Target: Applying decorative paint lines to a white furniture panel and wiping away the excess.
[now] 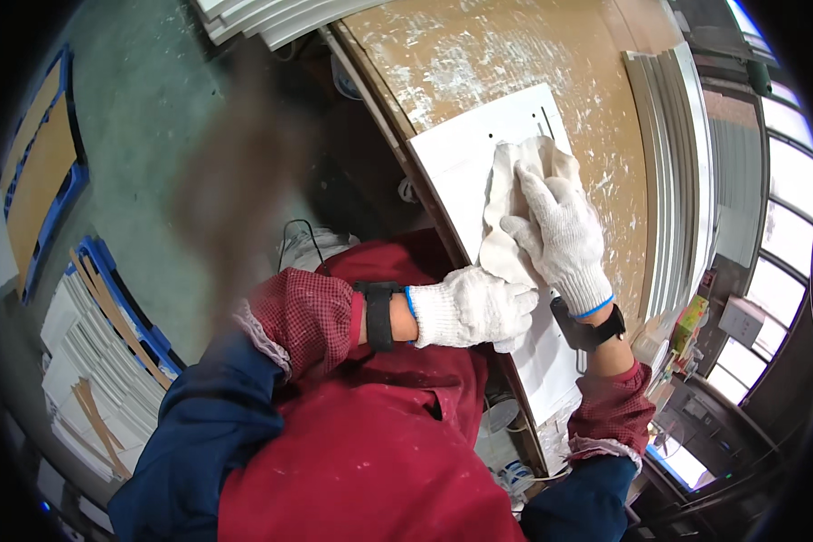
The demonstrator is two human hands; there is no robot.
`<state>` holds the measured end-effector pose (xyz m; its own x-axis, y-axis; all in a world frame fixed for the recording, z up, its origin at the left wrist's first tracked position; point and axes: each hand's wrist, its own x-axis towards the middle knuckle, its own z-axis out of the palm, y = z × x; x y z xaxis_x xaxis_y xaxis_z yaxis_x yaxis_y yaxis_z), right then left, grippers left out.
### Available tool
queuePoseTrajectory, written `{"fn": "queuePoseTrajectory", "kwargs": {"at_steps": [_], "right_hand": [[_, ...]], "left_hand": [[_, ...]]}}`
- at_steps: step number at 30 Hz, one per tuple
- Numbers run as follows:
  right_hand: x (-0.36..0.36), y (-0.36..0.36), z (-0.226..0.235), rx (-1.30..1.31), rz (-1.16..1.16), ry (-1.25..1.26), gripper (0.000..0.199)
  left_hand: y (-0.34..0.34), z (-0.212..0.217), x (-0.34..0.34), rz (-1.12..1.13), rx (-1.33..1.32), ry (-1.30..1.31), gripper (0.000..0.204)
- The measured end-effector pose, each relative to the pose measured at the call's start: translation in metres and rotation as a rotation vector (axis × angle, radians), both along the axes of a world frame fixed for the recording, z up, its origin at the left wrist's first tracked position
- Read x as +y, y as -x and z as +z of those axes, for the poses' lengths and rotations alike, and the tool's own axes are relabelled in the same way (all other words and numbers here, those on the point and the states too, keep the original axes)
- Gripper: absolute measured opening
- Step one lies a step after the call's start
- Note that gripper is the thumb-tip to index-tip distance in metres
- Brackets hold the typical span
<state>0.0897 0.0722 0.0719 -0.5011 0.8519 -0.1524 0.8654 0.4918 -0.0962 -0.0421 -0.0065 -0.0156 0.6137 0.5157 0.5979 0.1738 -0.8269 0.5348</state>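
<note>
A white board [447, 154] with small dark holes and slots lies along the near edge of the brown workbench. Spread over it is a crumpled cream cloth [504, 194]. My right hand [565, 230], in a white knit glove with a blue cuff edge, lies on the cloth with its fingers stretched out. Closer to my body, my left hand [479, 305], gloved alike, is closed at the lower end of the cloth by the board's edge. Its fingertips are partly hidden. Dark bands circle both wrists.
White panels [673, 181] are stacked along the bench's far right side. The brown bench top [515, 45] is smeared with white. More panels [271, 18] stand at the top left. On the green floor are blue pallets [122, 298] with boards and strips. A blurred brown shape hangs at left.
</note>
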Motion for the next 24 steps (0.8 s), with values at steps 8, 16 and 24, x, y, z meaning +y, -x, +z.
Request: {"fn": "queuePoseTrajectory", "kwargs": {"at_steps": [8, 16, 24], "right_hand": [[0.012, 0.011, 0.010, 0.157, -0.487, 0.329, 0.014], [0.053, 0.029, 0.015, 0.303, -0.039, -0.153, 0.033], [0.049, 0.079, -0.009, 0.063, 0.315, -0.121, 0.015]], "left_hand": [[-0.004, 0.003, 0.003, -0.082, 0.086, 0.070, 0.018], [-0.006, 0.003, 0.007, -0.053, 0.031, -0.085, 0.017], [-0.014, -0.002, 0.000, -0.043, 0.175, -0.059, 0.028]]}}
